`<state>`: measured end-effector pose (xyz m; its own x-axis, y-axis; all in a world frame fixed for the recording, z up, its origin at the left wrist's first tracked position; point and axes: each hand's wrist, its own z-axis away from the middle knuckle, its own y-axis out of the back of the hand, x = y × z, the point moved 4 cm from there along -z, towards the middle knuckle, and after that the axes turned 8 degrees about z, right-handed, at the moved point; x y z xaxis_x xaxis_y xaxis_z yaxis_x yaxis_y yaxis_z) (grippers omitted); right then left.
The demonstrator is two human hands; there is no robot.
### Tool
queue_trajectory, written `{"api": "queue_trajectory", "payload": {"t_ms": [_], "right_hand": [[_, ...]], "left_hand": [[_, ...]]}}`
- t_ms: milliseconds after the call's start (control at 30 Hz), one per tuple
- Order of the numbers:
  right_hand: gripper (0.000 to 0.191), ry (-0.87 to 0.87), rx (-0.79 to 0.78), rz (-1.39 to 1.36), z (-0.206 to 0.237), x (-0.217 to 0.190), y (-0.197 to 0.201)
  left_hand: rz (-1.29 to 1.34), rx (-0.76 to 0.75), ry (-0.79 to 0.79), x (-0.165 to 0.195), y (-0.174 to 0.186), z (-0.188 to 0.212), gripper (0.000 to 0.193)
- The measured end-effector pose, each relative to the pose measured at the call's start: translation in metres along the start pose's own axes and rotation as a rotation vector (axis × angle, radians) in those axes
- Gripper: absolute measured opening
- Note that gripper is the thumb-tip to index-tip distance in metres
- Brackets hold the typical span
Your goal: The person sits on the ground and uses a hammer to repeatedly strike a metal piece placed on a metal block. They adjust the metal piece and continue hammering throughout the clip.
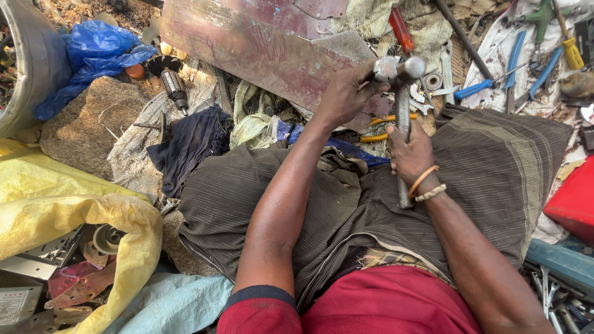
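My right hand grips the metal handle of a hammer, whose steel head sits up near the top centre. My left hand is closed around something small beside the hammer head; what it holds is hidden by the fingers. Both hands work above my lap, which is covered by a brown striped cloth. A worn reddish metal sheet lies just beyond my left hand. A red-handled screwdriver sticks up behind the hammer head.
Blue-handled pliers, a yellow-handled screwdriver and wrenches lie at the upper right. A yellow sack with metal scraps is at the left, a blue plastic bag at the upper left, and a red box at the right.
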<state>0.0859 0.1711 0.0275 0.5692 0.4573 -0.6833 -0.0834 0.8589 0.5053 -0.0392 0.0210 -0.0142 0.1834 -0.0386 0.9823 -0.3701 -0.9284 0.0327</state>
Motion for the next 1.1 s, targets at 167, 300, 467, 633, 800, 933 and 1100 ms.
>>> {"api": "queue_trajectory", "payload": {"t_ms": [167, 300, 467, 633, 800, 933, 1100], "right_hand": [[0.039, 0.316, 0.290, -0.056, 0.048, -0.041, 0.066], [0.036, 0.672, 0.329, -0.164, 0.107, -0.087, 0.143], [0.032, 0.835, 0.297, -0.253, 0.104, -0.102, 0.137], [0.029, 0.450, 0.176, 0.669, 0.078, -0.058, 0.084], [0.029, 0.348, 0.190, 0.152, 0.115, -0.066, 0.145], [0.030, 0.819, 0.241, -0.236, 0.122, -0.103, 0.155], [0.031, 0.342, 0.066, 0.443, 0.063, -0.059, 0.081]], "left_hand": [[-0.049, -0.120, -0.004, 0.009, -0.003, -0.003, 0.036], [-0.155, -0.156, -0.071, 0.010, -0.007, -0.007, 0.028], [0.042, -0.163, 0.023, 0.007, -0.008, -0.008, 0.028], [-0.058, -0.120, -0.064, 0.020, 0.001, -0.002, 0.033], [-0.080, -0.038, 0.016, 0.010, 0.005, -0.006, 0.034], [-0.101, -0.046, 0.051, -0.002, -0.002, -0.005, 0.030], [-0.137, -0.036, 0.027, 0.008, 0.004, -0.007, 0.027]]}}
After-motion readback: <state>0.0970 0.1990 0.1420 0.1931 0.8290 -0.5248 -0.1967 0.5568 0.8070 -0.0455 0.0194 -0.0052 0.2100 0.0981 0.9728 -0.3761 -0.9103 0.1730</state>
